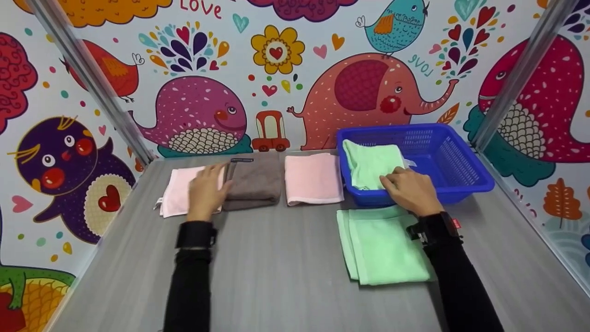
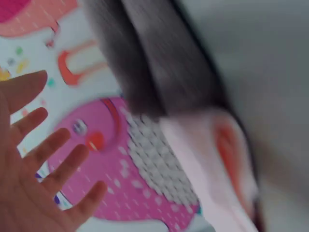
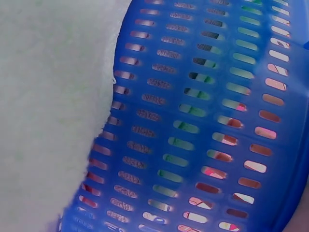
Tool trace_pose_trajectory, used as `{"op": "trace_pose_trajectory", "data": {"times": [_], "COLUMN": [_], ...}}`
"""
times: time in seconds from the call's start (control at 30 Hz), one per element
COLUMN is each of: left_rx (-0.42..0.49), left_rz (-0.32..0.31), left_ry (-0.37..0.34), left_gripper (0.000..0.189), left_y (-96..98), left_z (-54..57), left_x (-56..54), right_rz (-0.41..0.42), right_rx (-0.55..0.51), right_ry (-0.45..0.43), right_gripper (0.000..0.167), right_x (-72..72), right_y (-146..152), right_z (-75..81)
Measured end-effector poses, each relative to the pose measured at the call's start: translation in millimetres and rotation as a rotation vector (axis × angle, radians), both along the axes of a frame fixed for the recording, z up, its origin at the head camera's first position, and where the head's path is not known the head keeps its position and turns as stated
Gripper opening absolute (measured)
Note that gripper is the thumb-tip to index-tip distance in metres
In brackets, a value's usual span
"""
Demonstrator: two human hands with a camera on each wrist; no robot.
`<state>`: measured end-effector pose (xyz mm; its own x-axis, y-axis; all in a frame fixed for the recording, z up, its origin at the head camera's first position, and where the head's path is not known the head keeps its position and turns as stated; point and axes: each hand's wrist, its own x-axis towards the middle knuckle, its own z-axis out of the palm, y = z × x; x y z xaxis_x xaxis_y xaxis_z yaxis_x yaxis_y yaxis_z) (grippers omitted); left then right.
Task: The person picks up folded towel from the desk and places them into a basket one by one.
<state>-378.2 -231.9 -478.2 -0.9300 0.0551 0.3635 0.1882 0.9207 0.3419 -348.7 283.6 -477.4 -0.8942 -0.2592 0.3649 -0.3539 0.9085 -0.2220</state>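
My right hand [image 1: 410,189] reaches over the near rim of a blue plastic basket [image 1: 465,157], its curled fingers gripping the edge of a light green towel [image 1: 373,161] inside. That towel fills the left of the right wrist view, beside the slotted basket wall [image 3: 193,121]. Below, a folded green towel [image 1: 387,249] lies on the table, partly under my right wrist. My left hand [image 1: 207,191] hovers by a folded pink towel [image 1: 177,193] at the far left. In the left wrist view its fingers are spread and hold nothing.
A folded grey-brown towel [image 1: 256,182] and a second folded pink towel [image 1: 313,180] lie in a row left of the basket, on the grey table [image 1: 276,267]. Printed cartoon walls [image 1: 286,92] close off the back and sides, with metal posts [image 1: 516,69] at the corners.
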Motion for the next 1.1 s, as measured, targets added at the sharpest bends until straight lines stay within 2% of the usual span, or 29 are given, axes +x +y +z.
{"op": "trace_pose_trajectory", "data": {"times": [0.07,0.13,0.23,0.33,0.43,0.57,0.67,0.73,0.83,0.9,0.97,1.1], "left_rx": [-0.006,-0.012,-0.015,-0.053,-0.134,-0.219,-0.27,-0.297,-0.338,-0.355,-0.374,-0.4], "left_rz": [0.035,0.045,0.001,-0.087,-0.191,-0.3,-0.347,-0.354,-0.343,-0.341,-0.349,-0.374], "left_ry": [-0.047,-0.075,-0.05,0.009,0.017,-0.078,-0.174,-0.245,-0.353,-0.398,-0.41,-0.38], "left_gripper": [0.058,0.057,0.057,0.058,0.061,0.063,0.063,0.065,0.065,0.064,0.062,0.056], "left_y": [-18.9,-26.4,-12.9,26.0,76.2,137.1,170.8,185.7,196.7,198.9,197.0,192.2], "left_z": [-2.8,-4.9,-6.5,-9.2,-13.1,-17.6,-20.4,-21.9,-24.3,-25.5,-25.0,-21.3], "left_x": [6.5,9.9,8.0,1.6,-4.4,-7.8,-8.7,-8.7,-7.3,-5.4,-2.0,6.7], "right_rz": [0.0,0.002,0.001,0.003,0.003,0.002,0.006,0.008,0.011,0.006,0.002,0.005], "right_rx": [0.004,0.005,0.002,-0.001,-0.005,-0.008,-0.018,-0.024,-0.024,-0.017,-0.013,-0.017], "right_ry": [0.002,0.004,0.005,0.002,-0.005,-0.009,-0.009,-0.008,-0.007,-0.004,-0.002,-0.012], "right_gripper": [0.054,0.054,0.053,0.053,0.053,0.053,0.053,0.052,0.054,0.054,0.054,0.054], "right_x": [-0.2,-0.5,-0.9,-0.6,-0.6,-1.6,-1.2,-1.0,-1.3,-1.6,-1.9,-1.5], "right_y": [0.7,1.7,3.3,4.2,3.8,1.3,0.9,1.1,1.5,2.2,1.6,0.3], "right_z": [-0.1,-0.4,-0.9,-0.7,-0.4,-0.6,-0.8,-0.9,-1.0,-1.0,-1.3,-1.9]}}
